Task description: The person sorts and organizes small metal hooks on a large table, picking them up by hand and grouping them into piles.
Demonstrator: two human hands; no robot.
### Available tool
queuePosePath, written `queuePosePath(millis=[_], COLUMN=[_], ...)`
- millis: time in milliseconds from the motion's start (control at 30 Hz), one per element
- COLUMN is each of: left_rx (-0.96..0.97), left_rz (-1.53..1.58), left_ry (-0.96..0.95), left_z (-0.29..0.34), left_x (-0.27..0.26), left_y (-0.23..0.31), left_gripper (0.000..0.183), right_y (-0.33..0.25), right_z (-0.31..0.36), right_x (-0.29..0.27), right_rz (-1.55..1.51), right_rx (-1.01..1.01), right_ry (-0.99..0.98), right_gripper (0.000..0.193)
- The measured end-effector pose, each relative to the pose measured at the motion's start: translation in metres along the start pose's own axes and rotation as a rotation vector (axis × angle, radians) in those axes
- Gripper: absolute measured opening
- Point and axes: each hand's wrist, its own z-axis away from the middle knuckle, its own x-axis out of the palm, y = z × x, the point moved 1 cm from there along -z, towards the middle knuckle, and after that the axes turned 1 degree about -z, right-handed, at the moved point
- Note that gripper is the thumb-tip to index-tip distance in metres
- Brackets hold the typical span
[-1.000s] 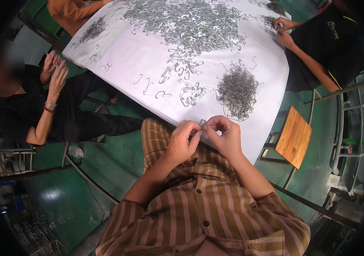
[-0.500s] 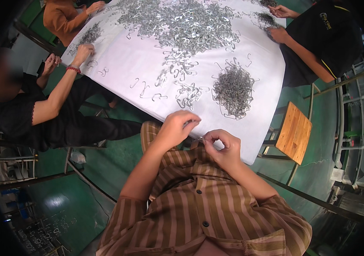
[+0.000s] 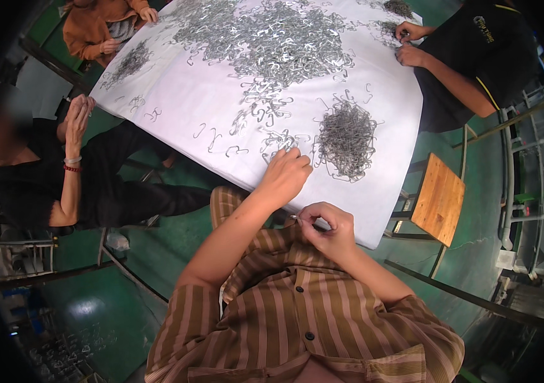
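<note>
My left hand [image 3: 286,177] reaches over the white-covered table [image 3: 182,108], its fingers bent down together at the near side of a small cluster of silver metal S-hooks [image 3: 278,140]. Its fingertips are partly hidden, so whatever they pinch cannot be made out. At the table's near edge, my right hand [image 3: 330,228] is closed in a pinch, thumb against forefinger. A small metal hook [image 3: 295,217] pokes out from that pinch toward the left. Beyond my right hand lies a dense round pile of darker metal hooks [image 3: 347,140].
A large heap of silver hooks [image 3: 284,41] covers the table's far middle, with loose hooks [image 3: 237,151] nearer. Co-workers sit at the left, far left and right, by smaller hook piles [image 3: 133,60]. A wooden stool [image 3: 439,199] stands right of the table.
My left hand has moved forward from beside my right hand to the small hook cluster. My right hand stays near the edge, still pinching. The left co-worker's hand has drawn back from the table.
</note>
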Motion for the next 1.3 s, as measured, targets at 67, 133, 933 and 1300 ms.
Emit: queuePosePath(millis=[67,133,933,1300], left_rx=[-0.023,-0.095,0.023,-0.222], left_rz=[0.052,0.076,0.071,1.153], left_ry=[0.076,0.217,0.085,0.214], left_z=[0.008,0.015,-0.007,0.046], left_x=[-0.001,0.003,-0.004,-0.067], left_y=[-0.005,-0.013,-0.004,0.014], left_gripper=[0.019,0.016,0.006,0.008], right_y=[0.002,0.002,0.004,0.015], right_z=[0.0,-0.001,-0.001,0.001], right_x=[0.001,0.004,0.0,0.01], right_rz=[0.0,-0.015,0.008,-0.007], right_rx=[-0.001,-0.005,0.053,0.196], right_ry=[-0.002,-0.015,0.011,0.17], right_gripper=[0.014,0.014,0.009,0.007])
